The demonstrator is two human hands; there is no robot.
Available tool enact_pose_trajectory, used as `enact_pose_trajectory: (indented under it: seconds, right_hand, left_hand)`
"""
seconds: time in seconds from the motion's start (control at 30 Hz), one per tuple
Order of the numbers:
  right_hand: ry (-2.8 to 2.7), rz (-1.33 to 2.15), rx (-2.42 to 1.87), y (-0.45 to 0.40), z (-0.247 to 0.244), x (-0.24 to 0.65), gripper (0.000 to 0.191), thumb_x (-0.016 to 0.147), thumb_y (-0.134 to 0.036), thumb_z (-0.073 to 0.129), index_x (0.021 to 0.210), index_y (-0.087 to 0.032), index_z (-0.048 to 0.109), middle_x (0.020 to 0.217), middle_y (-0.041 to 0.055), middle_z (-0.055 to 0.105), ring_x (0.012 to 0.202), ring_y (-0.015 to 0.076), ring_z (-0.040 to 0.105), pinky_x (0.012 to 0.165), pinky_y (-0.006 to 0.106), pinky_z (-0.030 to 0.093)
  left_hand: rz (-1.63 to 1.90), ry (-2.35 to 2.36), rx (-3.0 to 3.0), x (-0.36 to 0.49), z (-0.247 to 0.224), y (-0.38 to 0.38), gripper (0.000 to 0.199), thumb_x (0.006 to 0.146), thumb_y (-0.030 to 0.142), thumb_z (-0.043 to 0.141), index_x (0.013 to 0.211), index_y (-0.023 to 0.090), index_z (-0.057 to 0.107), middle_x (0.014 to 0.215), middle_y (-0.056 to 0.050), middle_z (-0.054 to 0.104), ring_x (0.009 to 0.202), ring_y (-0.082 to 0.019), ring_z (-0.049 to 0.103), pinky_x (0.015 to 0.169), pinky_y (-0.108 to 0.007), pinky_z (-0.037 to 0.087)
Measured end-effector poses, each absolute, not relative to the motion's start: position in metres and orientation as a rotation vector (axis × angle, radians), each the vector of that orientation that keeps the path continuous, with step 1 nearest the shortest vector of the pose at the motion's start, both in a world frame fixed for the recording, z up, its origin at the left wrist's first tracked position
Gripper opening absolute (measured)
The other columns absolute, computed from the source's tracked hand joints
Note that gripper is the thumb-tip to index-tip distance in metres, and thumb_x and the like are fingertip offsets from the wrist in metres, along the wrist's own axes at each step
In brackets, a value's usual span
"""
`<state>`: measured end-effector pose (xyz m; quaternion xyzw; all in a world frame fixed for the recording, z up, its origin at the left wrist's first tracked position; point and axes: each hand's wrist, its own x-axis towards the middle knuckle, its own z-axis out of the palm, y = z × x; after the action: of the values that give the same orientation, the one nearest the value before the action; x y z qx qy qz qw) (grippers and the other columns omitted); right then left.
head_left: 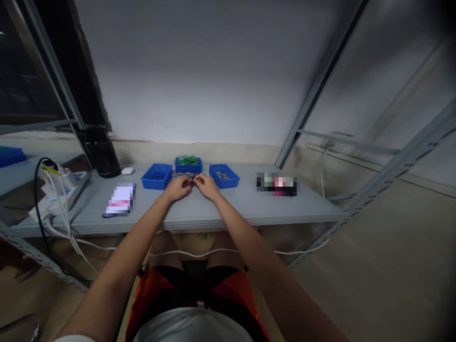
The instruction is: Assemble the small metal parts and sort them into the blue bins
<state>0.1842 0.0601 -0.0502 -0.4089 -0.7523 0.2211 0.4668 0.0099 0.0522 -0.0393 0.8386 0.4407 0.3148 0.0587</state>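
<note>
My left hand (178, 188) and my right hand (206, 185) meet over the tabletop, fingertips nearly touching. Both are closed in a pinch around something small and dark, too tiny to identify. Just behind the fingers lies a heap of small, thin metal pieces (188, 175). A blue bin (153, 185) stands left of my left hand, with a dark inside. Beside my right hand, another blue bin (231, 183) contains small metal pieces. Behind the heap, a third blue bin (188, 169) is filled with green pieces (188, 160).
On the left are a phone (120, 199), a white earbud case (127, 170), a black bottle (102, 154) and a power strip (59, 197) with cables. A blurred-out object (277, 184) lies at right. Metal shelf posts (320, 90) frame the table; a white cable (203, 255) hangs below its edge.
</note>
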Motion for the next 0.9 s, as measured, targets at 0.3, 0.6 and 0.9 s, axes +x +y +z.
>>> enact_pose_trajectory:
  seconds: [0.3,0.6,0.9]
  right_hand:
    - [-1.900,0.591,-0.996,0.0614,-0.0532,0.1857,0.018,0.084,-0.031,0.053,0.086,-0.016,0.063,0.079,0.0037,0.066,0.069,0.0133,0.057,0.070,0.026,0.045]
    - [-1.929,0.594,-0.996,0.0612,-0.0536,0.1860,0.014,0.083,-0.026,0.055,0.084,-0.015,0.065,0.078,0.0027,0.066,0.069,0.0126,0.057,0.072,0.025,0.044]
    - [-1.902,0.542,-1.029,0.0584,-0.0502,0.1872,0.015,0.082,-0.027,0.056,0.084,-0.016,0.066,0.081,0.0033,0.069,0.070,0.0128,0.057,0.071,0.025,0.043]
  left_hand:
    - [1.128,1.383,2.461,0.0092,-0.0389,0.0551,0.025,0.086,0.026,0.047,0.093,0.014,0.068,0.089,-0.008,0.066,0.076,-0.017,0.058,0.075,-0.028,0.046]
    - [1.135,1.388,2.508,0.0100,-0.0372,0.0547,0.025,0.088,0.026,0.049,0.094,0.014,0.070,0.089,-0.008,0.066,0.078,-0.017,0.058,0.077,-0.029,0.046]
    - [1.069,1.428,2.493,0.0106,-0.0357,0.0539,0.025,0.084,0.028,0.051,0.089,0.014,0.071,0.085,-0.008,0.067,0.074,-0.017,0.058,0.070,-0.027,0.044]
